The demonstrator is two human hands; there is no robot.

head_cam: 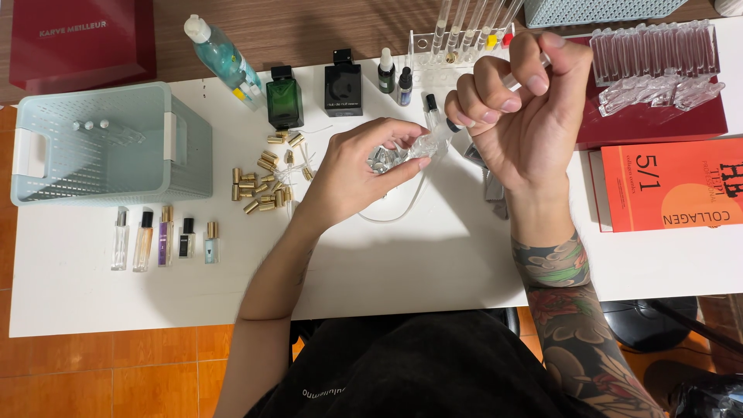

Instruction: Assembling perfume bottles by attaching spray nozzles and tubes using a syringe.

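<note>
surface: white table (433, 263) over an orange tiled floor, with a brown wooden floor strip beyond it.
my left hand (364, 166): fingers curled, pinching a small clear glass vial (391, 155) above the table's middle.
my right hand (522, 108): closed in a loose fist around a thin clear pipette (464, 116) — its tip comes down to the vial's mouth, as far as i can tell.
near left: heap of gold caps (263, 182), just beside my left wrist.
far left: pale blue basket (101, 143); below it a row of five slim sample bottles (164, 236).
back row: green bottle (284, 97), black bottle (343, 81), two dropper bottles (395, 77), test-tube rack (460, 35).
right: clear plastic trays (658, 62) on a dark red box — an orange box (673, 186) beside it.
</note>
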